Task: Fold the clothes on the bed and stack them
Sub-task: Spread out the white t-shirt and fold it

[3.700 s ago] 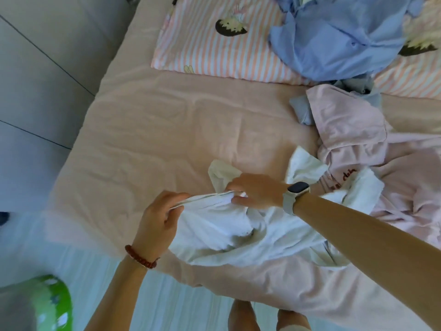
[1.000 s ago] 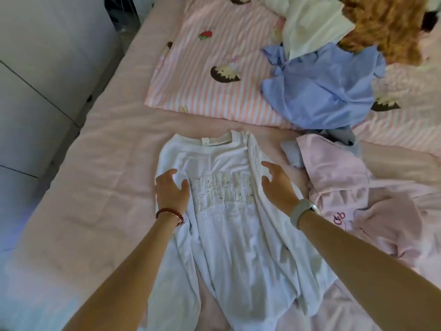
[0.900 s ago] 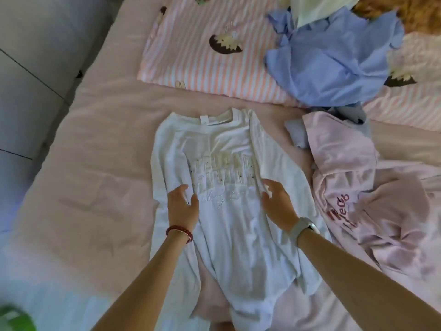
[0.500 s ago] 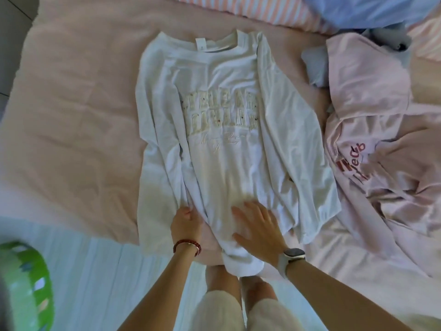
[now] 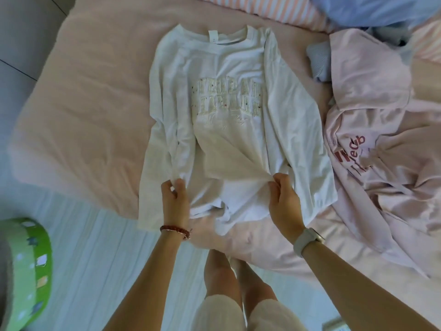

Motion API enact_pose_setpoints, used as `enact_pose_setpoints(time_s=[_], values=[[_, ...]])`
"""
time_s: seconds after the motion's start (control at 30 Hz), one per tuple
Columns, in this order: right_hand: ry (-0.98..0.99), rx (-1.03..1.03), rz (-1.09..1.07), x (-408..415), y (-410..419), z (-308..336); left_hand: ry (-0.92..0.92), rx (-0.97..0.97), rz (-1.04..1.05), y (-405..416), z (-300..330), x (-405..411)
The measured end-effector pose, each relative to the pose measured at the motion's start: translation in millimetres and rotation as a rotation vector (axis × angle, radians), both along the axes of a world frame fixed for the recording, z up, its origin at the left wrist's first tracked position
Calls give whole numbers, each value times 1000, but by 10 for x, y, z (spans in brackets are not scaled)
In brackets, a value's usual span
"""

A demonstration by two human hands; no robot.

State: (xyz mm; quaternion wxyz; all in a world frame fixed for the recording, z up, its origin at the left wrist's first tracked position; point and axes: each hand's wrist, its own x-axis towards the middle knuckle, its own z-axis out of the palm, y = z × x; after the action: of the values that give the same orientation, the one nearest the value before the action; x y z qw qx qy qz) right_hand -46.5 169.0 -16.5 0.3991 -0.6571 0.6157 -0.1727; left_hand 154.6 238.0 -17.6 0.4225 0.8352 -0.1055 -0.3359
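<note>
We see the bed (image 5: 78,96) under a pale pink sheet filling most of the view, its near edge running across the lower half above a light floor (image 5: 95,271); on it, spread front-up with the collar away from us, lies the white long-sleeved shirt (image 5: 226,111), a pale embroidered word block across its chest, both sleeves laid down along its sides, the hem at the bed's near edge and bunched into creases; to its right, just beside and partly under its right sleeve, we see a crumpled pink garment (image 5: 381,139) with red lettering; above that, at the top right corner, a blue garment (image 5: 372,8) lies on a pink-striped pillow (image 5: 286,8), and a small grey-blue piece (image 5: 318,60) shows between the pink garment and the shirt; at the lower left edge sits a green patterned object (image 5: 31,263) that we cannot identify; our left hand (image 5: 174,201), a red bead bracelet (image 5: 175,230) at the wrist, pinches the shirt's fabric near the lower left of the body; our right hand (image 5: 284,201), a pale watch (image 5: 307,240) at the wrist, pinches the fabric at the lower right, creases drawn toward its fingers; the two hands are apart, one at each side of the hem.
</note>
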Motion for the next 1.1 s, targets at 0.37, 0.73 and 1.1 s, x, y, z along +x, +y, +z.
enact_pose_setpoints(time_s=[0.37, 0.73, 1.1], values=[[357, 30, 637, 43, -21, 24, 165, 425, -315, 629, 140, 731], [272, -149, 700, -195, 335, -162, 223, -2, -68, 997, 247, 410], [509, -77, 741, -230, 250, -238, -241, 763, -370, 1115, -32, 477]])
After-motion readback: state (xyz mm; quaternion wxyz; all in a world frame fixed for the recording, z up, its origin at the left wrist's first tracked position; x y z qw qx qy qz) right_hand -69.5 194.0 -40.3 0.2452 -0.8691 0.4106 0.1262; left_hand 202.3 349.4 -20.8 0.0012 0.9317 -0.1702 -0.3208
